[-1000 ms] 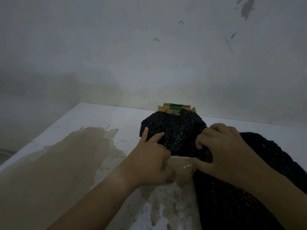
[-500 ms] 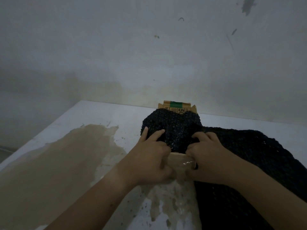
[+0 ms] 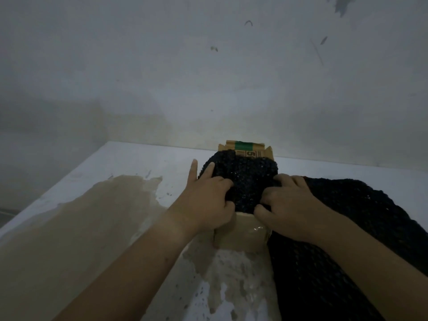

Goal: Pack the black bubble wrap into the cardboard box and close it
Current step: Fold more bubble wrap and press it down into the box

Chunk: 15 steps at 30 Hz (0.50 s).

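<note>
A small cardboard box [image 3: 240,235] stands on the table in front of me, its far flap with a green stripe standing up behind. Black bubble wrap [image 3: 247,177] bulges out of the box top, and the rest of the sheet trails off to the right across the table. My left hand [image 3: 206,200] lies on the left part of the bulge, with the two outer fingers straight along its edge and the others dug into the wrap. My right hand [image 3: 289,205] has curled fingers pressed into the wrap at the box's near right corner.
The white table [image 3: 143,163] has a large tan patch [image 3: 92,228] where the surface is worn, left of the box. A grey wall rises close behind the box. The table's left edge drops off at the far left.
My right hand slid left and down onto the wrap at the box's near edge. My left hand stretched two fingers forward along the bulge. The bulge sits lower in the box.
</note>
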Available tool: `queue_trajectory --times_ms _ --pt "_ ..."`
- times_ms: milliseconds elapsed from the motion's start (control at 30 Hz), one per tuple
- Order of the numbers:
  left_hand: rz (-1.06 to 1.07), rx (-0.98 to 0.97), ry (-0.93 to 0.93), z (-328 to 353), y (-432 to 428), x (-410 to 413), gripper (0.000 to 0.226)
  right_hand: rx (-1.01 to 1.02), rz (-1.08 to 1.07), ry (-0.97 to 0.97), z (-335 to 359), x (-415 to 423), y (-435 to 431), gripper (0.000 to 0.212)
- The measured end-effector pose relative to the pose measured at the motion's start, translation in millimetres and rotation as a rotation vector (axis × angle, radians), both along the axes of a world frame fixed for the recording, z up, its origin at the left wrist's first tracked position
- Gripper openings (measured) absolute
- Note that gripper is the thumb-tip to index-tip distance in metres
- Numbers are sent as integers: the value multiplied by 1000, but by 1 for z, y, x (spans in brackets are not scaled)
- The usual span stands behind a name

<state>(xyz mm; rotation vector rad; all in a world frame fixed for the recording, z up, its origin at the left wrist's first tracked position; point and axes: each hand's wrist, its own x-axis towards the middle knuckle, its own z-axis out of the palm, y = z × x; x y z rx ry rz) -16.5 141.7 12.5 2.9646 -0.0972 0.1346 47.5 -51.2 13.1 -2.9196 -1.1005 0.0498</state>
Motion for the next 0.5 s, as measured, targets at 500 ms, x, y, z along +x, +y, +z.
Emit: queue_trajectory --times_ms 500 --pt "54 104 140 -1 -4 20 36 -134 14 116 5 -11 -2 65"
